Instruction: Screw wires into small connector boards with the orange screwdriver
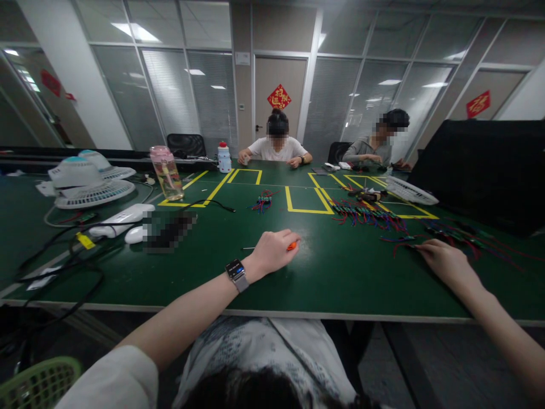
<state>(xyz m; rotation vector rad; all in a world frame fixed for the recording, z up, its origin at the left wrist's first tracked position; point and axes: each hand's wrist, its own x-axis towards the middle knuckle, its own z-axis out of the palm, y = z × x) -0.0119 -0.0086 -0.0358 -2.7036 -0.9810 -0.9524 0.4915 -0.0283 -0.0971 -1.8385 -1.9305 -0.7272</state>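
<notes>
Near the middle of the green table, my left hand [276, 251] is closed around a screwdriver [292, 245]; its orange handle end shows by the fingers and its thin shaft points left. My right hand [445, 262] reaches to the right side, fingertips pinched at a small board [411, 246] with red wires. Beyond it lie more small boards with red and blue wires [464, 234]. A long row of wired boards [368, 215] stretches between the hands, farther back. Another small wired cluster [264, 200] sits ahead of my left hand.
Yellow tape outlines [310, 212] mark the table [204, 289]. At left are a pink-lidded bottle [167, 176], white fans [87, 184], a white power strip [123, 220] and black cables. A black screen [481, 170] stands at right. Two people sit across the table.
</notes>
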